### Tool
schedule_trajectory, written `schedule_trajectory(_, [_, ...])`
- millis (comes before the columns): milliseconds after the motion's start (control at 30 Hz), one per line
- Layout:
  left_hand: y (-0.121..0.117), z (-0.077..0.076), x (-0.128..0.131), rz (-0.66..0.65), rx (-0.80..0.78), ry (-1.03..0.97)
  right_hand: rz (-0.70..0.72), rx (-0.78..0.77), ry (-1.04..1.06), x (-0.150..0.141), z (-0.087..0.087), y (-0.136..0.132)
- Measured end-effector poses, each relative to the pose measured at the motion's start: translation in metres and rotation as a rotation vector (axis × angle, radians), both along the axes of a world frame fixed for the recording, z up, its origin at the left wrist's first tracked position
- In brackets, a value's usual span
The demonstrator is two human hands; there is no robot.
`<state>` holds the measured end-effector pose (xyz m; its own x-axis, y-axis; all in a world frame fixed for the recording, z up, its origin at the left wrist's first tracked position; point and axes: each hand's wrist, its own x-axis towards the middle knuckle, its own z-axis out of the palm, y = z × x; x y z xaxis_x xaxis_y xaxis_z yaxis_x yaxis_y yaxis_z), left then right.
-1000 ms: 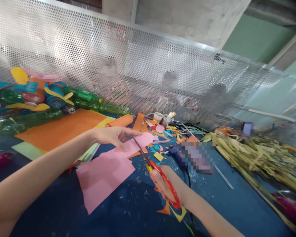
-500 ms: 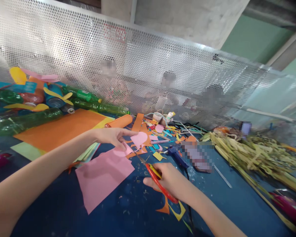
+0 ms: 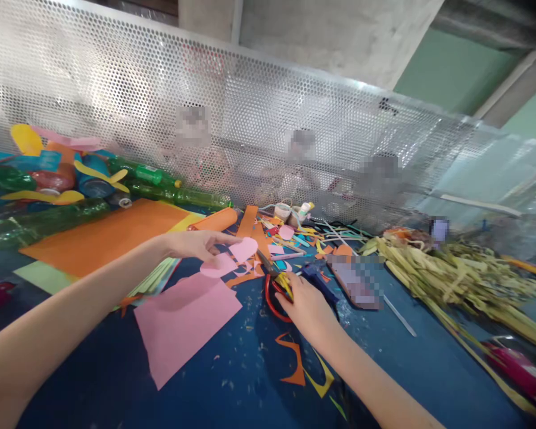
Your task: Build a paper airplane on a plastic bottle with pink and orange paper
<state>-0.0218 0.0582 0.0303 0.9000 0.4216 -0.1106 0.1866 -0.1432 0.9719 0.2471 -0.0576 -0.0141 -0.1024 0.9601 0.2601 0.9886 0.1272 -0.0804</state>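
My left hand (image 3: pixel 201 245) pinches a pink paper cutout (image 3: pixel 245 249) with rounded ends, held above the table. My right hand (image 3: pixel 304 298) has its fingers in the handles of red and yellow scissors (image 3: pixel 273 301). The blades point up and left, just right of the cutout and apart from it. Below my left hand lies a pink paper sheet (image 3: pixel 187 325) with a cut upper edge. Small pink scraps (image 3: pixel 245 268) lie around the cutout, among orange strips.
Green plastic bottles (image 3: pixel 178 193) and an orange sheet (image 3: pixel 111 232) are at the left. A blue glue gun (image 3: pixel 319 283), a phone (image 3: pixel 355 283) and dried leaf strips (image 3: pixel 455 280) lie to the right. Behind stands a perforated metal screen (image 3: pixel 259 119), with people visible through it.
The scissors have moved away from the pink paper, up and right, and my right hand has turned with them. The pink cutout stays in my left hand.
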Motion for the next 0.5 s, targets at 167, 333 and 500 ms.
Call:
schedule_trajectory(167, [-0.019,0.002,0.017,-0.151,0.06,0.088,0.155,0.073,0.452,-0.004,0.006,0.0])
schedule_trajectory(333, [-0.033,0.006,0.03,-0.263,0.187,0.156,0.305,-0.212,0.942,-0.006,0.005,0.001])
schedule_trajectory(500, [-0.029,0.001,0.028,-0.14,0.371,0.261,0.305,-0.205,1.008,-0.005,-0.004,0.006])
